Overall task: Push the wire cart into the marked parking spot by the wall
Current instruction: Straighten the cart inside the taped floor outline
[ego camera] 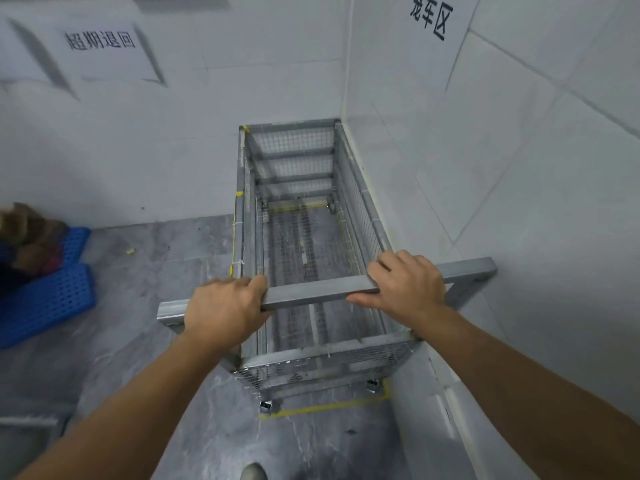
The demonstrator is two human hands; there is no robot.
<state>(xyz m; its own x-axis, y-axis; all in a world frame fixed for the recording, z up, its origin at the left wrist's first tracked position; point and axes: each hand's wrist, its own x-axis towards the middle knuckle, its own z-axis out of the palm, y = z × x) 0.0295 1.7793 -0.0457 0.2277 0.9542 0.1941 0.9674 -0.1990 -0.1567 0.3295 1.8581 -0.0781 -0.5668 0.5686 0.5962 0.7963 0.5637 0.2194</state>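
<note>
While both hands, left hand [225, 308] and right hand [407, 284], are closed on the handle bar [318, 292], the wire cart [298, 216] stands in the corner, apparently inside the yellow floor marking [322, 407], rigid and free-rolling.

Wire cart [304, 216] in corner, wall [519, 202] right, crates [52, 292] left.

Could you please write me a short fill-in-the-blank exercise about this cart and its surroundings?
1. Both hands, left hand and right hand, hold the grey metal wire cart by its ____ bar.
2. The tape line on the floor is ____.
3. The perforated plastic crates on the left are ____.

Missing words: handle; yellow; blue
</note>
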